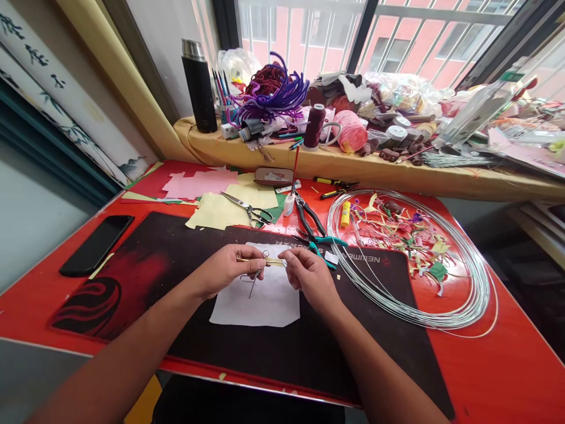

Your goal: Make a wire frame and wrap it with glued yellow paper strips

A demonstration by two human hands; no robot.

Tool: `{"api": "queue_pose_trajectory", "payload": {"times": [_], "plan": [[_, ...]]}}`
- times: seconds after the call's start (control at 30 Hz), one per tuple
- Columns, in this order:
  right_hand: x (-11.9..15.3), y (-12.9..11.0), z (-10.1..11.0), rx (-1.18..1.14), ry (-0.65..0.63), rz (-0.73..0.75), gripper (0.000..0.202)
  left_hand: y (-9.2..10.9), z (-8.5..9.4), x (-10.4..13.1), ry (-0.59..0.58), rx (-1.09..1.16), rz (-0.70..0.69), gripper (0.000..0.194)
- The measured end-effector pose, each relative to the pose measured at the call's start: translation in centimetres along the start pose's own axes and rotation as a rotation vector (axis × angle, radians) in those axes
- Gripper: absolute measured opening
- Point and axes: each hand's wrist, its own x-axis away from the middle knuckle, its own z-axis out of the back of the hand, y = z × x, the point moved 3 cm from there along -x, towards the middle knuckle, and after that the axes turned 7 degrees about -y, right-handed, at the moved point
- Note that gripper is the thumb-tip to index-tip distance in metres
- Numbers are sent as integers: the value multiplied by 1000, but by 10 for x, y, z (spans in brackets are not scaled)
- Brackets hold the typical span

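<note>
My left hand [225,270] pinches one end of a thin bent wire piece [274,261] wrapped in a pale yellow strip. Small dark loops and a straight stem of wire hang below the left fingertips. At the other end, the thumb and forefinger of my right hand [311,277] are closed on the same piece. Both hands hover over a white paper sheet [256,306], which lies on a black desk mat [318,365]. How the wire continues inside the fingers is hidden.
Beyond my hands lie scissors [249,211], black-handled pliers [308,215], teal-handled pliers [321,253] and a small glue bottle [289,204]. A large wire coil [479,294] rings colourful scraps on the right. A phone [97,244] rests at left; the sill [269,158] is crowded.
</note>
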Motion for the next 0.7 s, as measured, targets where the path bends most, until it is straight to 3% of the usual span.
{"api": "queue_pose_trajectory", "payload": {"times": [0.2,0.7], "plan": [[0,1,-3,-43,-60,9,33,-1,0,0,27,-19,8,32],[0,5,-2,-59,-58,-7,31,-1,2,0,25,-45,17,32]]}}
